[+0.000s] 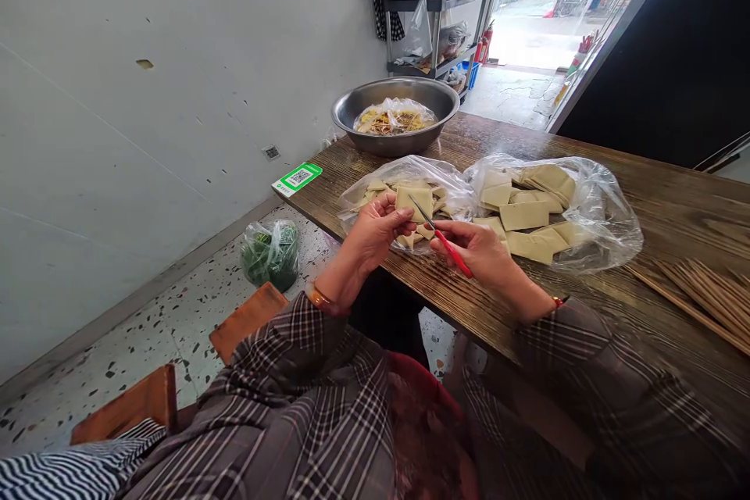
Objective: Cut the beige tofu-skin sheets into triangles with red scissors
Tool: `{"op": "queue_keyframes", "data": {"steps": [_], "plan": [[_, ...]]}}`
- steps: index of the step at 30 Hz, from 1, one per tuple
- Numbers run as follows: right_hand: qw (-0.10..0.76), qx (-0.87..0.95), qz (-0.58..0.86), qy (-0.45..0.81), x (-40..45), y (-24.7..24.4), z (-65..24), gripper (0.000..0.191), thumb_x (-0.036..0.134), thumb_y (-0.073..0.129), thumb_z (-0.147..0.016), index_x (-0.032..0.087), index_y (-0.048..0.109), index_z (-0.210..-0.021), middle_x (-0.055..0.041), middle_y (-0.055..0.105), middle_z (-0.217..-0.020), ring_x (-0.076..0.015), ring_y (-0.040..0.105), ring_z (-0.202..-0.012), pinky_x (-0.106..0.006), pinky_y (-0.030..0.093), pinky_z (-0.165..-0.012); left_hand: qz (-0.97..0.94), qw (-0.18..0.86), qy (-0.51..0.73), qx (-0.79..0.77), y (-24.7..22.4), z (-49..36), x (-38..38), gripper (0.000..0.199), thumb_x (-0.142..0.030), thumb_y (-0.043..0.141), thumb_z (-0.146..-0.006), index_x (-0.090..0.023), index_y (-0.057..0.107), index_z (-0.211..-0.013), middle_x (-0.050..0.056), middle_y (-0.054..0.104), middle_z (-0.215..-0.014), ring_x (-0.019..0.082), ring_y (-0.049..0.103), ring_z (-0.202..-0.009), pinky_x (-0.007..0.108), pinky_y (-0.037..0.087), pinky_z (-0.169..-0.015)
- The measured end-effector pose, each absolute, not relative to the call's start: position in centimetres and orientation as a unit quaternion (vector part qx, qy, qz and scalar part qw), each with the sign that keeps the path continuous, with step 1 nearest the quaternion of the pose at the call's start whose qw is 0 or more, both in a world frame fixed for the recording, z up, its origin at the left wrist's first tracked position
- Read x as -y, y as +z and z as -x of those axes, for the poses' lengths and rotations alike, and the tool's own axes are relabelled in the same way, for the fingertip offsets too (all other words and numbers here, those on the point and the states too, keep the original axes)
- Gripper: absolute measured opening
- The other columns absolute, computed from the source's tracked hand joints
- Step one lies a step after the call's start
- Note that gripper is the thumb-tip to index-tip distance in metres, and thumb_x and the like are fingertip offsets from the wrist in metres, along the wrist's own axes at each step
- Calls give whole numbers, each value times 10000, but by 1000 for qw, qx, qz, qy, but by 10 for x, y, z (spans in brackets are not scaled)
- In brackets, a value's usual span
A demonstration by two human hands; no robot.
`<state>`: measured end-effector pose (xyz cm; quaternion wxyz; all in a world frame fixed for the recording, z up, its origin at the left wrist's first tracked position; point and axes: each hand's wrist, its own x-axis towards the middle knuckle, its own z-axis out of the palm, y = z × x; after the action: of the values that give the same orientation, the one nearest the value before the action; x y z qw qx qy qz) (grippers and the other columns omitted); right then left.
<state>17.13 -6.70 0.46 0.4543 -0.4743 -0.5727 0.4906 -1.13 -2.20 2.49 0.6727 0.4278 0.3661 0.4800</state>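
My left hand (pixel 378 228) pinches a thin beige square of what looks like tofu skin (pixel 413 204) by its lower left corner, held up above the table. In my right hand (pixel 481 251) is a pair of red-handled scissors (pixel 454 254), seen edge-on, with thin dark blades pointing up and left. The blades lie across the right side of the square; whether they touch it I cannot tell. Beneath my hands, an open clear plastic bag (pixel 345 205) holds loose beige pieces. Another clear bag (pixel 615 223) with larger squares lies beside my right hand.
On the wooden table (pixel 673 215) stand a metal basin (pixel 340 113) with a bagged yellow-brown mix, a green QR-code card (pixel 298 178) and several wooden sticks (pixel 703 297). A bag of greens (pixel 270 254) and wooden stools (pixel 249 320) are at left. Behind is a shelf cart (pixel 438 4).
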Motion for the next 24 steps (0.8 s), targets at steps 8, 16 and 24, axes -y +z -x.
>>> {"op": "queue_keyframes", "data": {"steps": [8,16,24], "plan": [[451,571,473,497,66,3,-171,489,497,835,-642,159,793,-993,-13,678,-665,-106,501,-511,-248,378,-452,-451,625,505,-387,20,12,19,384,-417,872,-680,-132,631,-768,-4,648,-702,62,581,-545,175,497,-519],[424,599,462,497,68,7,-171,446,609,799,-688,175,709,-743,28,524,-538,-104,450,-501,-236,327,-439,-492,636,470,-365,21,9,22,459,-510,891,-599,-133,660,-722,17,664,-681,77,579,-565,178,491,-508],[449,590,476,473,62,-2,-174,482,625,800,-658,164,759,-794,18,550,-577,-99,424,-508,-240,306,-445,-492,645,461,-359,22,7,17,433,-487,891,-609,-149,638,-706,11,662,-665,91,603,-579,175,488,-503]]}}
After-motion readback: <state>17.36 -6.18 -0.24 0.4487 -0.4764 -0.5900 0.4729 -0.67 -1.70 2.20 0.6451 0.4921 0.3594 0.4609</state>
